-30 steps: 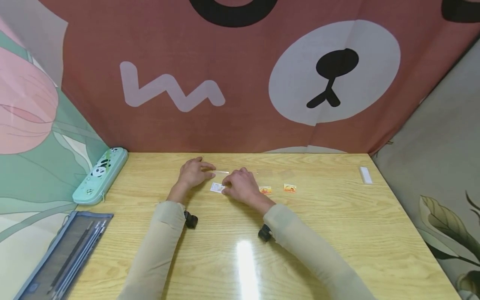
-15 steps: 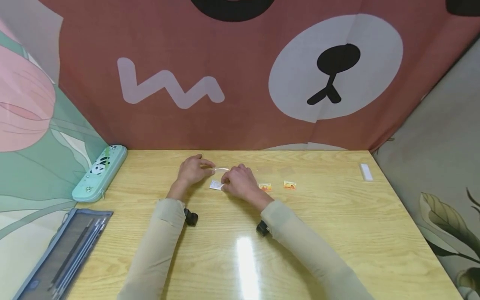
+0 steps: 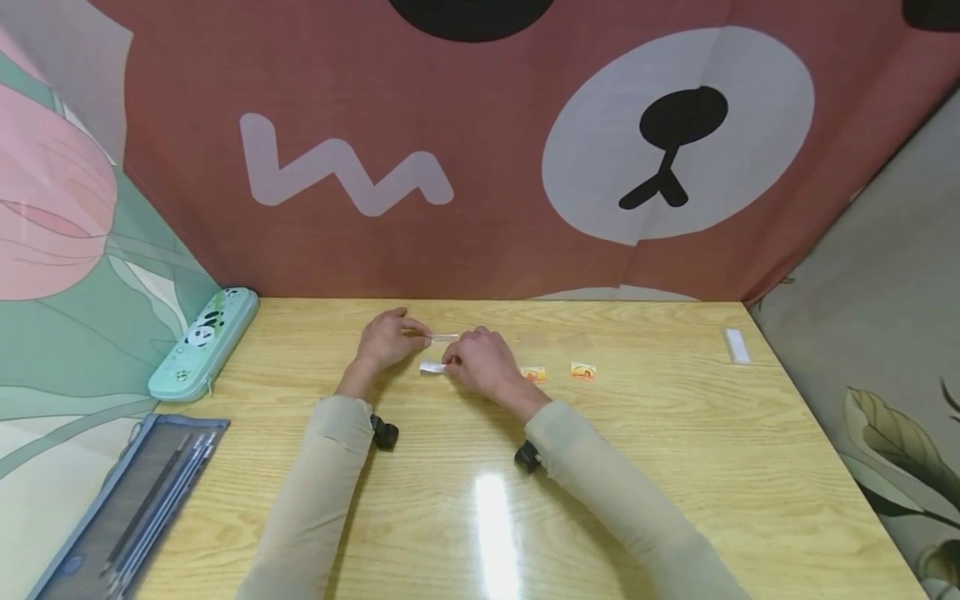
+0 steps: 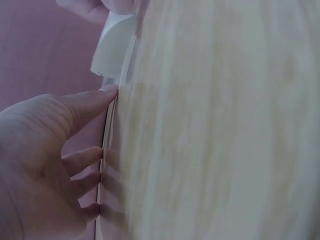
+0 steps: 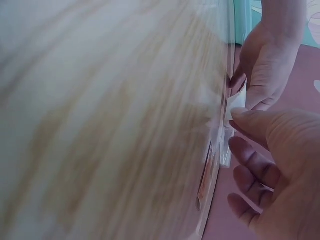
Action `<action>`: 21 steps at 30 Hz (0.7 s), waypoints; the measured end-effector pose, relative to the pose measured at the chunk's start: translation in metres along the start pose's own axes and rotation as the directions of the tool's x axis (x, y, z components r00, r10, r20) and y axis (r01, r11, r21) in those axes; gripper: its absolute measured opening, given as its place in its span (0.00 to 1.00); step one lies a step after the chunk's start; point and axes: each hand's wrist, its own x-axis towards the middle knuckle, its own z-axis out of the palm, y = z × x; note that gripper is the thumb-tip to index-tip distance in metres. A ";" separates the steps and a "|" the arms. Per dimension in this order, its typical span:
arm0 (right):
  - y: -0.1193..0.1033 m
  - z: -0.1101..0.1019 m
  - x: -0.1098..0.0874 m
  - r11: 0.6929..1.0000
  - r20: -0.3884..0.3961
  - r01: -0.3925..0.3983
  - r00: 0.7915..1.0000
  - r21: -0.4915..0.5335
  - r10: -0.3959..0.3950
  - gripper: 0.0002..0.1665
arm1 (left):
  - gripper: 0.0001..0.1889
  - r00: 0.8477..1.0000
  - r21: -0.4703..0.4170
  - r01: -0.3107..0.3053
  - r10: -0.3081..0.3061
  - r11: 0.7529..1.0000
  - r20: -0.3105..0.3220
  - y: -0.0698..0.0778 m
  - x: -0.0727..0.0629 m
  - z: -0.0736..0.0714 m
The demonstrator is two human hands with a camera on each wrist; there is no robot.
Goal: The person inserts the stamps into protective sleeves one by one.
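Between its thumb and fingers my right hand (image 3: 482, 358) pinches the end of a small white card (image 3: 431, 367), whose sheet curves up off the tabletop in the right wrist view. My left hand (image 3: 390, 340) lies just behind and to the left, fingers fairly straight, with fingertips at a thin clear plastic piece (image 3: 445, 337). Seen from the left wrist, the curled card (image 4: 115, 47) rises right beside the left hand's tip. Right of the right hand, two small orange-and-yellow cards (image 3: 583, 372) lie flat, one partly next to the wrist.
Two faint clear squares (image 3: 577, 341) lie behind the orange cards. A white block (image 3: 737, 346) sits at the far right. On the left are a mint panda pencil case (image 3: 202, 343) and a blue mesh pouch (image 3: 153, 500) with pencils. A bear-print cloth (image 3: 360, 250) hangs at the back edge.
The white card, flat and showing its printed face earlier, now appears narrower and bent upward in the right hand's pinch. Both hands stay nearly in place; the head view shifts slightly.
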 end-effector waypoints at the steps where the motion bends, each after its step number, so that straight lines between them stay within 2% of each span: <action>1: 0.000 -0.001 -0.001 1.000 -0.003 -0.009 1.000 0.015 0.009 0.08 | 0.12 1.000 -0.002 -0.003 0.003 1.000 -0.005 0.000 0.000 0.000; 5: 0.002 -0.004 -0.005 0.995 -0.026 -0.050 0.998 0.091 0.052 0.08 | 0.11 0.999 -0.043 -0.016 0.014 0.999 -0.029 0.000 -0.002 0.001; 8: 0.008 -0.007 -0.009 0.984 -0.054 -0.074 0.995 0.160 0.084 0.08 | 0.11 0.999 -0.161 0.004 -0.009 0.987 -0.031 0.002 -0.004 0.001; 10: 0.014 -0.010 -0.012 0.973 -0.084 -0.088 0.991 0.216 0.108 0.08 | 0.10 0.999 -0.266 0.020 -0.028 0.964 -0.028 0.005 -0.006 0.001; 13: 0.025 -0.017 -0.016 0.951 -0.134 -0.101 0.980 0.294 0.146 0.08 | 0.09 1.000 -0.450 0.021 -0.028 0.893 -0.009 0.014 -0.009 -0.001; 16: 0.036 -0.025 -0.023 0.937 -0.177 -0.120 0.967 0.328 0.186 0.08 | 0.07 1.000 -0.609 0.013 -0.008 0.793 0.011 0.024 -0.012 -0.002; 18: 0.043 -0.030 -0.027 0.928 -0.194 -0.134 0.958 0.349 0.212 0.08 | 0.06 1.000 -0.686 0.015 0.001 0.728 0.023 0.031 -0.014 -0.002; 21: 0.052 -0.038 -0.034 0.905 -0.212 -0.154 0.944 0.397 0.254 0.09 | 0.05 0.999 -0.745 0.020 0.010 0.666 0.036 0.039 -0.017 -0.001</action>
